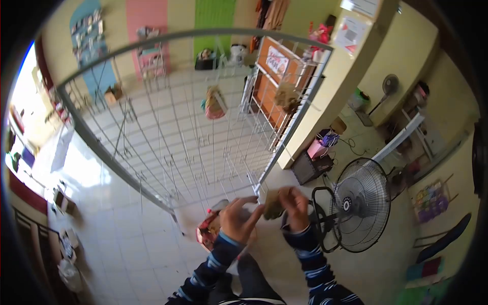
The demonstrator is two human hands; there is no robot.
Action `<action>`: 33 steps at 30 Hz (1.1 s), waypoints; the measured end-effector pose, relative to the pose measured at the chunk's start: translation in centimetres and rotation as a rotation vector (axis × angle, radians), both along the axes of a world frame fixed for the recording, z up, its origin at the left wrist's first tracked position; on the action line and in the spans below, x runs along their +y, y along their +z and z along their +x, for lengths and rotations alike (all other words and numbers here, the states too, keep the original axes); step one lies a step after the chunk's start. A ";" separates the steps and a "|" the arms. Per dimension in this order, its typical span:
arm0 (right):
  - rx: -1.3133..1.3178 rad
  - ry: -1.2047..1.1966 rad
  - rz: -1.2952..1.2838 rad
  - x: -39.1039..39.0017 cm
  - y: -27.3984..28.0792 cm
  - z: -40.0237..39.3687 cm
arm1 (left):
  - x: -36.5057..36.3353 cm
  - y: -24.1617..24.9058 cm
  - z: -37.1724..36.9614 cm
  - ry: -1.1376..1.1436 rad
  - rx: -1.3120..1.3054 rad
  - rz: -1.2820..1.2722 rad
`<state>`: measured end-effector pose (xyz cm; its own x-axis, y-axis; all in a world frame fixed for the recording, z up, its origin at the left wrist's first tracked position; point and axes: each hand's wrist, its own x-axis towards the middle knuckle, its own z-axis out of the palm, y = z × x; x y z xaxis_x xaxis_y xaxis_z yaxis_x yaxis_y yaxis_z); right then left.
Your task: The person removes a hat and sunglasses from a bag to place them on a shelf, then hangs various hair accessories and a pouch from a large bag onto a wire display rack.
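The grid rack (195, 133) looks like metal with a dull grey finish. Glossy, smooth tiles face the floor (122, 223). The fan (360, 205) at right has a dark wire cage; the striped sleeves (309, 256) are soft, matt cloth.

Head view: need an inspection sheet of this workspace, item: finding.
Surface: pale tiled floor, glare at the left; no tabletop in use.
Job's things: small olive-brown piece, held up in front of grey-framed wire grid panel; details blurred.
Clutter: red patterned bundle low by the person's legs; black round-caged fan close to the right hand's side.
Grip: right hand pinches the piece; left hand has fingertips at its edge, hold unclear.
Cables: thin dark cable on the floor beyond the fan.
Surroundings: pale yellow pillar behind the panel's right side; no other people seen.
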<state>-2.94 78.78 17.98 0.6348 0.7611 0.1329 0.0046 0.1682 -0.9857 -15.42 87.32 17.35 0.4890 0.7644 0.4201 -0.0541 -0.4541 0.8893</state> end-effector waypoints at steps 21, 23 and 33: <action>-0.172 -0.006 0.317 8.2 6.5 17.8 | 4.8 8.6 19.1 0.219 -0.133 0.141; -0.164 0.025 0.330 8.1 6.7 17.5 | 4.7 8.3 18.9 0.247 -0.149 0.176; -0.090 0.083 0.386 8.0 6.4 17.4 | 3.7 9.6 18.5 0.237 -0.161 0.183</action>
<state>14.47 86.77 24.38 0.5461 0.6926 0.4713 0.0590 0.5294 -0.8463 3.09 91.02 26.92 0.2226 0.7535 0.6186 -0.0613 -0.6225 0.7802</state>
